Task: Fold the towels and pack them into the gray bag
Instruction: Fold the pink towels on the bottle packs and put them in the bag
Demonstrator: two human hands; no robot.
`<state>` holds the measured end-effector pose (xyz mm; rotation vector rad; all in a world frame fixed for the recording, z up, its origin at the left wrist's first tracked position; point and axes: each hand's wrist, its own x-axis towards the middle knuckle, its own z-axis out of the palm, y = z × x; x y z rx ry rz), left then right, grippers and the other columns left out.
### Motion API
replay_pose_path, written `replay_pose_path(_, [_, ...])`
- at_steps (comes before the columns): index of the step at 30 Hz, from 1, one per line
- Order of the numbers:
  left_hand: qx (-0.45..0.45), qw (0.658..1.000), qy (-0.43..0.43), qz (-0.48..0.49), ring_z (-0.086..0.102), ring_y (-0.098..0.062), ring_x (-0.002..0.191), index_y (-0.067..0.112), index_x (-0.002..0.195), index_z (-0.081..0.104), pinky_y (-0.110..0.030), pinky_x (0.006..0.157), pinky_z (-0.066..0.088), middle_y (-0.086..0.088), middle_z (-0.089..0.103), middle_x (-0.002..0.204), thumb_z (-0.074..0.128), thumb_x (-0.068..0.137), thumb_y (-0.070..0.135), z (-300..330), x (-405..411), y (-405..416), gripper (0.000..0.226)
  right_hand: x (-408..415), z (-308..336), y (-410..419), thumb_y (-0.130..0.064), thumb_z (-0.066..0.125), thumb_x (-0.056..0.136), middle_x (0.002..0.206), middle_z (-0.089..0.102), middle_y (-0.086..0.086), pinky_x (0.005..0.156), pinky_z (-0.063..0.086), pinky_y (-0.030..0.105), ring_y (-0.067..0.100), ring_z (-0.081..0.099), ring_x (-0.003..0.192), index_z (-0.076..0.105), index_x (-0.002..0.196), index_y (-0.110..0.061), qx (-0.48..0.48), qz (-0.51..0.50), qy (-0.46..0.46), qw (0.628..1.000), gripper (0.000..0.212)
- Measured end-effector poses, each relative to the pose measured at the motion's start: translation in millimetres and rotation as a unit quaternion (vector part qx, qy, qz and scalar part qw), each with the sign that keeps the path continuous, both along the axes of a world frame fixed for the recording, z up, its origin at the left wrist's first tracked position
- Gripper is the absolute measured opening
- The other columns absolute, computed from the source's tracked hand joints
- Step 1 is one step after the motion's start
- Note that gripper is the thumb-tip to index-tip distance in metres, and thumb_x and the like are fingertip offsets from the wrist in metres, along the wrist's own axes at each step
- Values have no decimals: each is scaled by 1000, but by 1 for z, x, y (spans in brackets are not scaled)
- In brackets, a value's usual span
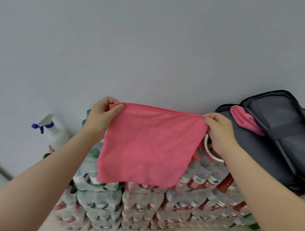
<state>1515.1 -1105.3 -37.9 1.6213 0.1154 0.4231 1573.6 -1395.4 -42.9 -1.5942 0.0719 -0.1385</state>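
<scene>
A pink towel hangs spread out in the air in front of me. My left hand pinches its top left corner and my right hand pinches its top right corner, so the top edge is stretched taut. The gray bag lies open at the right on top of stacked bottle packs. A folded pink towel rests in the bag's opening, partly tucked under its raised lid.
Shrink-wrapped packs of water bottles are stacked below the towel, against a pale wall. A white spray bottle with a blue trigger stands at the left. A metal bowl rim shows behind my right wrist.
</scene>
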Motion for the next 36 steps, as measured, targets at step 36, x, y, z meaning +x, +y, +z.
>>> replay_pose_path(36, [447, 882, 144, -32, 47, -19, 78, 3, 79, 64, -19, 68, 31, -3, 48, 84, 47, 76, -11, -37, 94, 132, 22, 115, -47, 114, 2, 50, 88, 106, 65, 21, 80, 38, 25, 31, 60, 100, 61, 104, 4, -401, 7, -34, 916, 19])
